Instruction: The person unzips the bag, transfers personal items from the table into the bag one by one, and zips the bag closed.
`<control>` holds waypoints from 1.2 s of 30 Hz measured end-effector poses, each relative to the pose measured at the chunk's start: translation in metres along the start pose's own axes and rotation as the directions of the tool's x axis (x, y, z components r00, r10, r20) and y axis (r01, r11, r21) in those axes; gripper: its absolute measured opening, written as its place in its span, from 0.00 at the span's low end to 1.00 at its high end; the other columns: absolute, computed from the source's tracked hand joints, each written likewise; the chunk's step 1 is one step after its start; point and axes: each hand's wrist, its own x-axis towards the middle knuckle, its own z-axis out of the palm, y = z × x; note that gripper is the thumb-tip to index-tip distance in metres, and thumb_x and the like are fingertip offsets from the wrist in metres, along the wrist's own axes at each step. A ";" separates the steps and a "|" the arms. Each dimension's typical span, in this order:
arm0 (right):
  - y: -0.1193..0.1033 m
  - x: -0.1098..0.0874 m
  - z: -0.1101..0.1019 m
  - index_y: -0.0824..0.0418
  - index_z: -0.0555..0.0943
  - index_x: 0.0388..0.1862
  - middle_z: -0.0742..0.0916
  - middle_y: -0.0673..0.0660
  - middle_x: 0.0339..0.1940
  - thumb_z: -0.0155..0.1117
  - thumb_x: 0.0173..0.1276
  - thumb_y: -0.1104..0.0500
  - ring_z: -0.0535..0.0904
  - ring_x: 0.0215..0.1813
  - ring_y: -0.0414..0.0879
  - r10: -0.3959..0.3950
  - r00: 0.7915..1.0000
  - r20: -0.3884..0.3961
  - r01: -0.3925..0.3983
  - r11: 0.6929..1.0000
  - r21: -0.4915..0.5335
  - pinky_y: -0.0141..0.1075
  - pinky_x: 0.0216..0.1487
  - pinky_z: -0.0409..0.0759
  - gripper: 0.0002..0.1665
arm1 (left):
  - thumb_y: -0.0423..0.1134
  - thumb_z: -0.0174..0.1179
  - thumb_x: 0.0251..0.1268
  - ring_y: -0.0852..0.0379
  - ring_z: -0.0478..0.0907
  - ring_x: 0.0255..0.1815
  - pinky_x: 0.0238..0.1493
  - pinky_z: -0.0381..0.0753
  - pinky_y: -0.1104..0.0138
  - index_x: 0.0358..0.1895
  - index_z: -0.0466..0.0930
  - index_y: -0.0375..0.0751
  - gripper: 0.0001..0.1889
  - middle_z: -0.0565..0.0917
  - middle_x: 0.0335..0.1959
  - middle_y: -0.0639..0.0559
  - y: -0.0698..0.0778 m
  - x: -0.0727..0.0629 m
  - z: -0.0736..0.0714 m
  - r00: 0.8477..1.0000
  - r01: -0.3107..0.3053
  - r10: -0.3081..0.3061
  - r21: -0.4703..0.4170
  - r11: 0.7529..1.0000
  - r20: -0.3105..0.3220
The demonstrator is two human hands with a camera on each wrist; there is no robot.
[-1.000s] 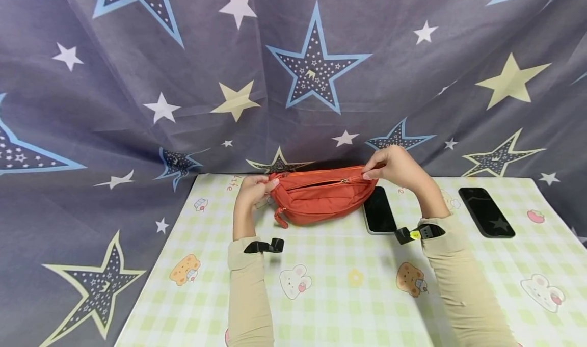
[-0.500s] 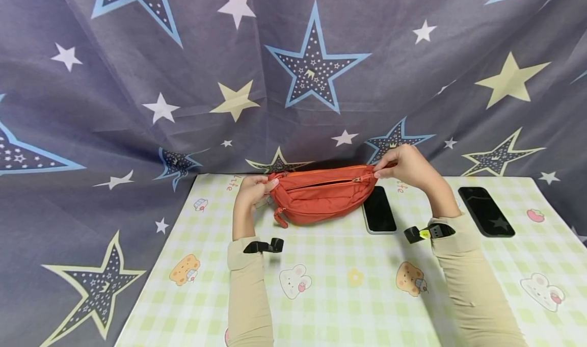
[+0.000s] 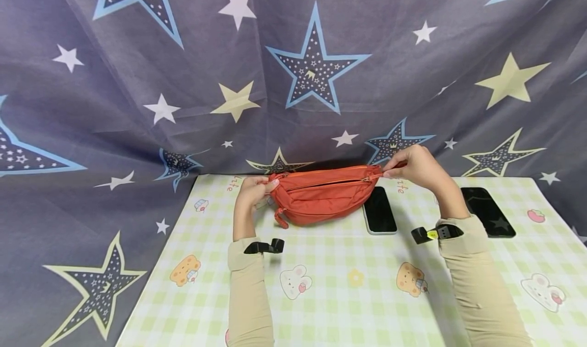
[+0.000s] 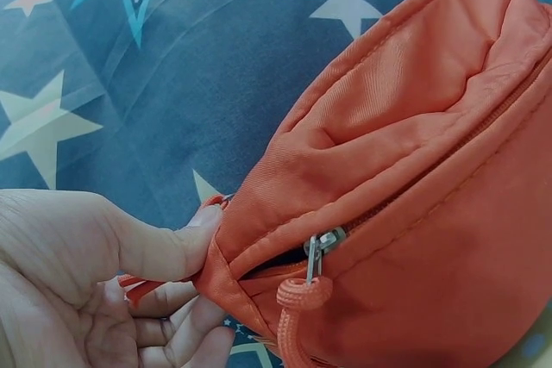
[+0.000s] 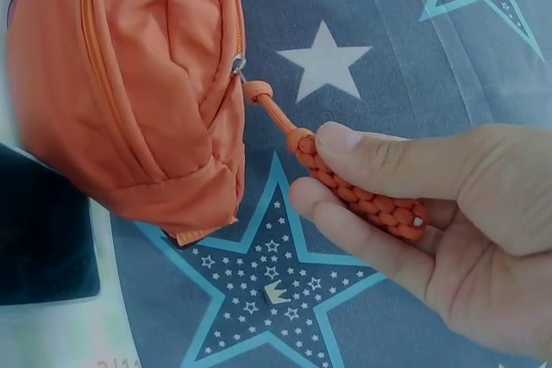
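A red-orange waist bag (image 3: pixel 321 199) stands on the table near the curtain. My left hand (image 3: pixel 251 191) pinches its left end between thumb and fingers. With my right hand (image 3: pixel 415 168) I hold a braided cord zipper pull (image 5: pixel 362 196) at the bag's right end. The cord stretches from a metal slider (image 5: pixel 239 64), and the bag's front zipper line looks nearly closed in the head view. Another slider (image 4: pixel 323 243) with a knotted cord pull (image 4: pixel 302 299) sits near the left end, beside a small dark gap. The bag's back is hidden.
A phone (image 3: pixel 380 217) lies just right of the bag, its far end close against it. Another dark phone (image 3: pixel 492 217) lies farther right, partly covered by my right forearm. A starry curtain (image 3: pixel 293 133) hangs behind the checked tablecloth (image 3: pixel 330 316).
My right hand has moved right, drawing the zipper slider toward the bag's right end, and the dark opening has narrowed. My left hand has kept its place on the left end.
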 end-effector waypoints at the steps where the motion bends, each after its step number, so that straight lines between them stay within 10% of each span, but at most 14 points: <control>1: 0.001 -0.001 -0.001 0.62 0.92 0.33 0.92 0.60 0.33 0.78 0.61 0.64 0.80 0.28 0.38 0.006 1.000 0.001 -0.006 1.000 0.002 0.30 0.28 0.77 0.02 | 0.39 0.67 0.69 0.63 0.75 0.32 0.55 0.82 0.57 0.57 0.79 0.28 0.20 0.79 0.37 0.53 0.000 0.001 0.000 1.000 -0.005 0.005 0.006 1.000 0.000; 29: 0.033 -0.015 0.000 0.64 0.92 0.36 0.92 0.61 0.31 0.76 0.64 0.63 0.86 0.29 0.39 0.122 0.993 0.000 -0.121 0.988 0.092 0.28 0.33 0.81 0.05 | 0.36 0.66 0.70 0.66 0.76 0.29 0.46 0.84 0.63 0.55 0.81 0.28 0.17 0.79 0.34 0.55 -0.001 0.003 0.005 1.000 0.006 -0.007 -0.023 1.000 -0.030; 36: 0.044 -0.016 0.006 0.66 0.91 0.37 0.92 0.62 0.31 0.76 0.64 0.62 0.88 0.30 0.41 0.149 0.989 0.007 -0.148 0.976 0.157 0.29 0.33 0.83 0.07 | 0.37 0.66 0.70 0.65 0.76 0.28 0.57 0.81 0.53 0.45 0.82 0.32 0.10 0.78 0.30 0.57 -0.002 0.003 0.005 0.999 0.016 -0.017 -0.027 1.000 -0.039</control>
